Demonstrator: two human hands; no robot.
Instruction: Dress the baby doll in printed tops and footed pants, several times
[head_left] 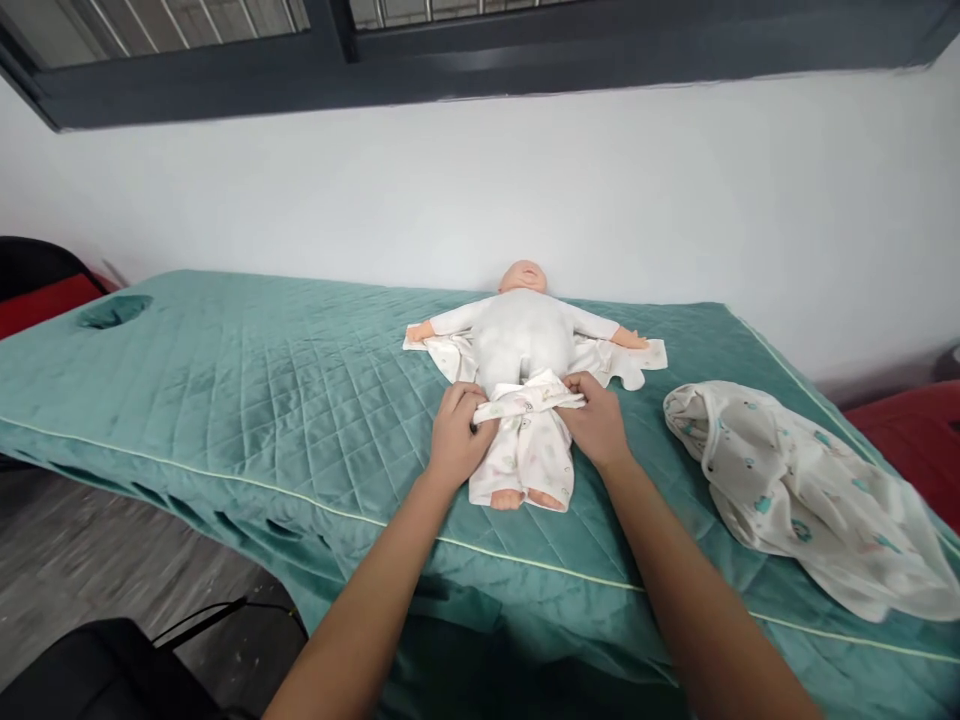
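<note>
A baby doll (523,335) with a white cloth body lies on its back, arms spread, its head toward the wall. White patterned baby pants (521,465) cover its legs, and its feet show at the leg openings. My left hand (459,437) grips the waistband from the left side. On the opposite side, my right hand (598,415) pinches the other end of the same waistband. The band sits bunched across the doll's upper legs. Beneath the doll's arms, an opened baby top (450,357) is spread flat.
A green quilted cover (300,400) drapes the massage bed, which has a face hole (115,311) at far left. To the right lies a crumpled patterned cloth (802,490). A white wall (300,200) and dark window frame (487,70) stand behind. Something black (105,675) is at lower left.
</note>
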